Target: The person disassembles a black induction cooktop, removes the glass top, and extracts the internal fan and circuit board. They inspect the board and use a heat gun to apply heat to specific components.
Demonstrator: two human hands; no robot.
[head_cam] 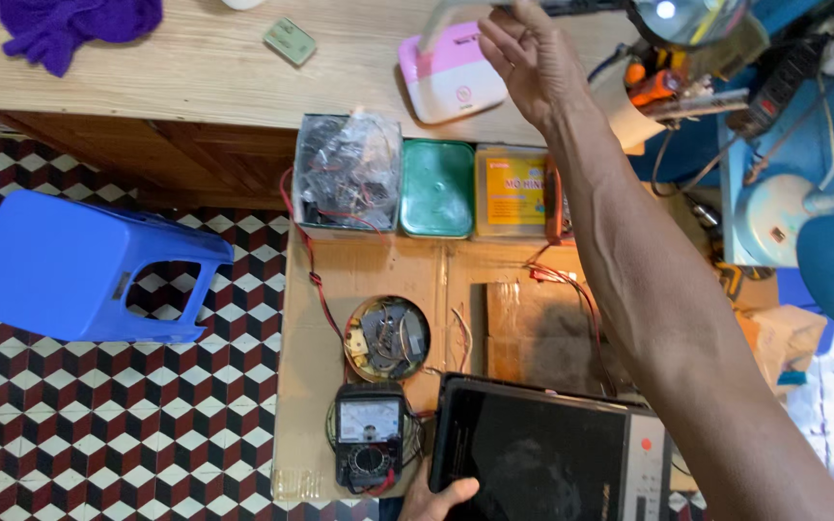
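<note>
Black cooktop (542,453) cut off below, left hand (436,502) gripping edge; right hand (523,58) grip unclear.

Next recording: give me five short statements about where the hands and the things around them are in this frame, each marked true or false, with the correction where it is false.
1. The left hand grips the near left corner of the black induction cooktop. True.
2. The right hand rests flat on the cardboard sheet. False: it is raised up near the lamp over the wooden bench.
3. An analog multimeter lies just left of the cooktop. True.
4. The blue plastic stool stands upright. False: it lies tipped on its side on the tiled floor.
5. The green-lidded box sits on the wooden bench. False: it sits on the cardboard, between a clear box of wires and a yellow box.
</note>
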